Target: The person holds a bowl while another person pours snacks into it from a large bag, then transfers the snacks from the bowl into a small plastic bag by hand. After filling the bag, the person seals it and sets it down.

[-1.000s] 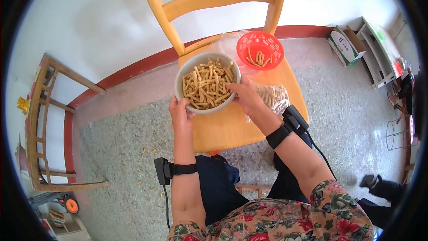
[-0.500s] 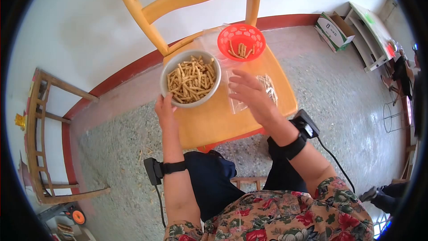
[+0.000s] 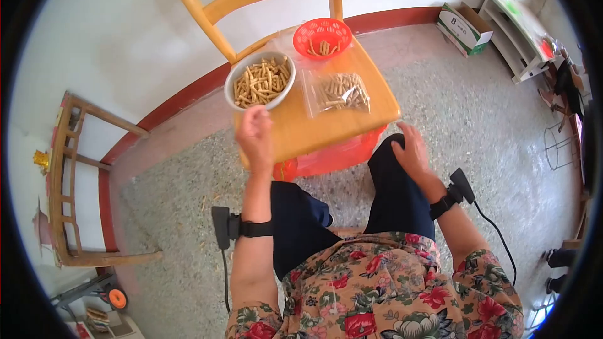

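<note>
My left hand (image 3: 254, 130) is just in front of the grey bowl (image 3: 230, 93), over the chair seat's left front edge. Its fingers look loosely curled in, slightly blurred, with nothing visible in them. Short tan stick-like pieces (image 3: 262, 83) heap up in the bowl. To its right, a clear plastic bag (image 3: 342, 92) holds similar pieces and lies flat on the seat. My right hand (image 3: 412, 154) is by my right knee, off the seat's front right corner, with thumb and fingers apart and nothing in it. A red perforated basket (image 3: 344, 28) behind the bag contains several pieces.
The wooden chair (image 3: 295, 141) faces me, its back toward the wall. Red plastic (image 3: 339, 154) shows under the seat. A wooden frame (image 3: 59, 182) stands at left; a cardboard box (image 3: 461, 28) and white shelf unit (image 3: 515, 31) are at back right. Cables hang from both wrist straps.
My right hand has moved from over the bag down to my right knee. My left hand has come off the bowl's rim toward me. The camera view has shifted.
</note>
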`<action>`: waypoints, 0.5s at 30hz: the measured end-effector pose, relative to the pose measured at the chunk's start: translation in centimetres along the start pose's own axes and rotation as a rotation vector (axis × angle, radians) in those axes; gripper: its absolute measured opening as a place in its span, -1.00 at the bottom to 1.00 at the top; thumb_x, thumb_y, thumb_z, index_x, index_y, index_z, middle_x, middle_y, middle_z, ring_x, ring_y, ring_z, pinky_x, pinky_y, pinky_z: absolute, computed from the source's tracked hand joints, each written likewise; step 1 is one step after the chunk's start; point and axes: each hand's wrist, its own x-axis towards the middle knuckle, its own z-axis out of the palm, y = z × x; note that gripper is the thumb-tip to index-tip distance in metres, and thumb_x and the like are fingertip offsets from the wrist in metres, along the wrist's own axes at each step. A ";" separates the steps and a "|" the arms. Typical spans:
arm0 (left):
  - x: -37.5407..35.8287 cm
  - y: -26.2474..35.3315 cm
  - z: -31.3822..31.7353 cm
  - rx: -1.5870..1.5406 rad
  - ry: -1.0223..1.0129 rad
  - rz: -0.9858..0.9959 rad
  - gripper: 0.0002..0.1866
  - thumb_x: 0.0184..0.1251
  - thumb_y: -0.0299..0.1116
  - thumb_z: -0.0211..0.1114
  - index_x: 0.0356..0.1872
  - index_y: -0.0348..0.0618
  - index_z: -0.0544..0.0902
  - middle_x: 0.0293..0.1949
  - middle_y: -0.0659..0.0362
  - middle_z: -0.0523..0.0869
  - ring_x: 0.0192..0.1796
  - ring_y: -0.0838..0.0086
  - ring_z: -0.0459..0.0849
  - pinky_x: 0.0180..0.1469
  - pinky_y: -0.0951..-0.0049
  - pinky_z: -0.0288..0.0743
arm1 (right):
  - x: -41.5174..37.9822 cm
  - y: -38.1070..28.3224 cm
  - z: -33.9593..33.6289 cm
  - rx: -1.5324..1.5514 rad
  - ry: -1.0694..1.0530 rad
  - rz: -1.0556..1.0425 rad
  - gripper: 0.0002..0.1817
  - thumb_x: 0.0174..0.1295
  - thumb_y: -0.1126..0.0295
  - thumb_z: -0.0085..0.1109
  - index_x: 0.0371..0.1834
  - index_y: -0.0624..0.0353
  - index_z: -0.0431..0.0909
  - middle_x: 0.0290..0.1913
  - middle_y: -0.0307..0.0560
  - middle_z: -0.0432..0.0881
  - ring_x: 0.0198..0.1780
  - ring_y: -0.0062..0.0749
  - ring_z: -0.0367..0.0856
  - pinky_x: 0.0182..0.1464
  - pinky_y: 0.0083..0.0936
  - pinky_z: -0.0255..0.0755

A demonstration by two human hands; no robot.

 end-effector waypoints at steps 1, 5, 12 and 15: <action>-1.2 -0.3 0.6 0.036 -0.073 -0.012 -0.91 0.19 -0.46 0.14 -0.32 -0.20 0.57 -0.45 0.31 0.58 -0.48 0.70 0.47 -0.46 0.73 0.32 | -1.1 0.3 0.5 -0.041 -0.028 -0.028 -0.57 -0.07 0.44 0.17 -0.05 0.19 0.42 -0.02 0.08 0.43 0.08 -0.01 0.35 0.10 -0.26 0.26; -6.1 -1.7 1.6 0.286 -0.190 0.138 -0.93 0.12 -0.43 0.16 -0.43 -0.20 0.55 -0.66 0.13 0.52 -0.60 0.46 0.50 -0.52 0.47 0.34 | -2.7 0.3 0.0 -0.109 -0.017 -0.079 -0.58 -0.08 0.38 0.20 -0.08 0.17 0.43 0.05 0.03 0.38 0.12 -0.06 0.31 0.13 -0.23 0.21; -10.1 -4.9 -0.4 0.539 -0.492 0.053 -0.96 0.03 -0.47 0.14 -0.51 -0.16 0.56 -0.65 0.04 0.54 -0.54 0.25 0.57 -0.45 0.33 0.38 | -2.8 1.5 0.1 -0.071 0.023 -0.063 -0.59 -0.11 0.35 0.20 -0.11 0.14 0.45 0.01 -0.01 0.39 0.13 -0.09 0.30 0.14 -0.21 0.19; -9.1 -5.9 -1.3 0.582 -0.554 0.073 -0.95 0.07 -0.50 0.15 -0.47 -0.24 0.56 -0.68 0.18 0.52 -0.59 0.54 0.54 -0.48 0.51 0.40 | -2.7 1.6 0.1 -0.099 0.013 -0.046 -0.59 -0.10 0.34 0.20 -0.10 0.13 0.45 0.04 0.00 0.38 0.15 -0.08 0.29 0.15 -0.22 0.18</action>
